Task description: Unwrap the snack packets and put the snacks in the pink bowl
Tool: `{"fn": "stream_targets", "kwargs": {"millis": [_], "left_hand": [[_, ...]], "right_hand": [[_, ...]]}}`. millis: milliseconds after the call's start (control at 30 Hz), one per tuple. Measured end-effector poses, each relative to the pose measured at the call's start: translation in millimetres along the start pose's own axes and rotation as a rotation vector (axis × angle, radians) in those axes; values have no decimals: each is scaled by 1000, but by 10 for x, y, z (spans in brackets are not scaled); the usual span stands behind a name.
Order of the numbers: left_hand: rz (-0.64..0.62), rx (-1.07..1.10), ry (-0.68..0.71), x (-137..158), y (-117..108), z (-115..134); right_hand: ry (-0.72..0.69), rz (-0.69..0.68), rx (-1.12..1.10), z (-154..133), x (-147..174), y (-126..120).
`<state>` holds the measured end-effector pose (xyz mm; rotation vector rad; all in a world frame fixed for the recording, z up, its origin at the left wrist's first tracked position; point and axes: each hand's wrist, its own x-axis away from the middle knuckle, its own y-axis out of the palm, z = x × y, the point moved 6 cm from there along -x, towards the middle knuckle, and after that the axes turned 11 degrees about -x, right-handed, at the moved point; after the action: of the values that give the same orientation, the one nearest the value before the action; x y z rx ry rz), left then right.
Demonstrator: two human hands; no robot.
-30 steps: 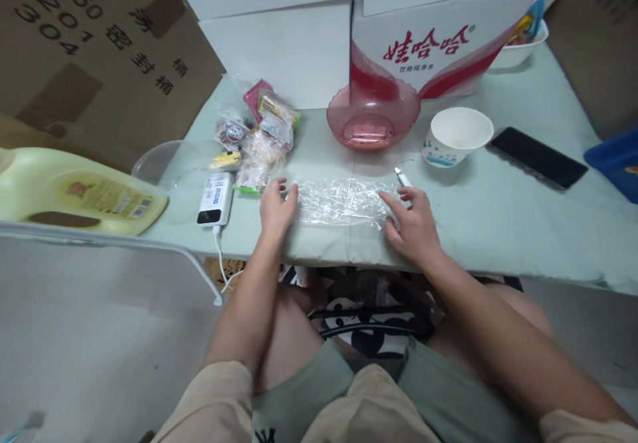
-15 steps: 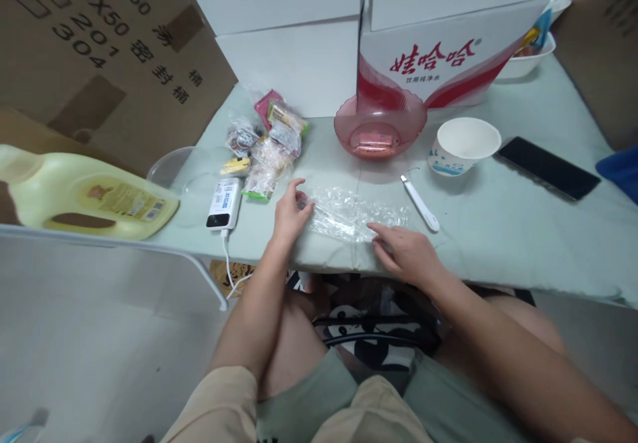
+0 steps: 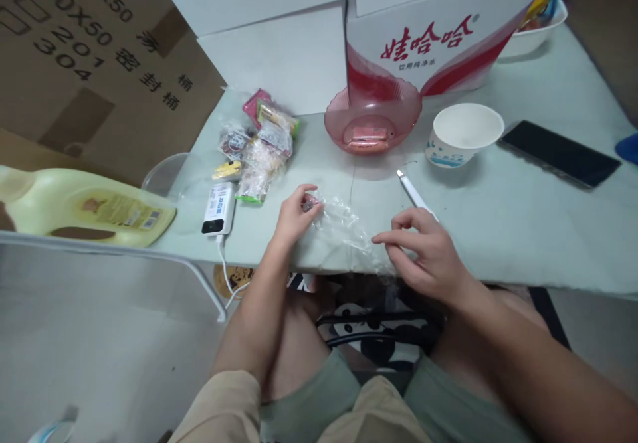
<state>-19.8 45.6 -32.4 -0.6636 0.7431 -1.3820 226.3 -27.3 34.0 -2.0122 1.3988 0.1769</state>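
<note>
My left hand [image 3: 298,214] pinches one end of a crumpled clear plastic wrapper [image 3: 343,227] near the table's front edge. Something small and pinkish shows between its thumb and fingers, too small to name. The wrapper trails right and down toward the table edge. My right hand [image 3: 423,250] is at the wrapper's right end, index finger stretched out and thumb apart below it; whether it touches the film is unclear. Behind its knuckles lies a slim white cutter [image 3: 413,189], its lower end covered by the hand.
A pink translucent bowl [image 3: 336,127] holds a pink packet [image 3: 369,136]. Right of it are a paper cup [image 3: 451,151] and a black phone [image 3: 561,153]. Wrapped snacks [image 3: 266,151], a white power bank [image 3: 218,209] and a yellow jug [image 3: 94,207] lie left. Cardboard boxes [image 3: 100,97] stand behind.
The wrapper has gone from lying spread flat to bunched and slanting down to the right. My right hand has lifted and shifted right, over the cutter's end. The view has shifted slightly.
</note>
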Motion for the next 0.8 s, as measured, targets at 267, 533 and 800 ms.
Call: {"fn": "stream_targets", "kwargs": {"millis": [267,533,800], "left_hand": [[-39,209,19,-90,58,119],[-226,544,28,-17,87,285],[-313,484,94,49,125,309]], "right_hand": [[237,-727,-401,55,193,220],[492,58,-407,677,11,53],[601,-180,-521,774,-50,618]]}}
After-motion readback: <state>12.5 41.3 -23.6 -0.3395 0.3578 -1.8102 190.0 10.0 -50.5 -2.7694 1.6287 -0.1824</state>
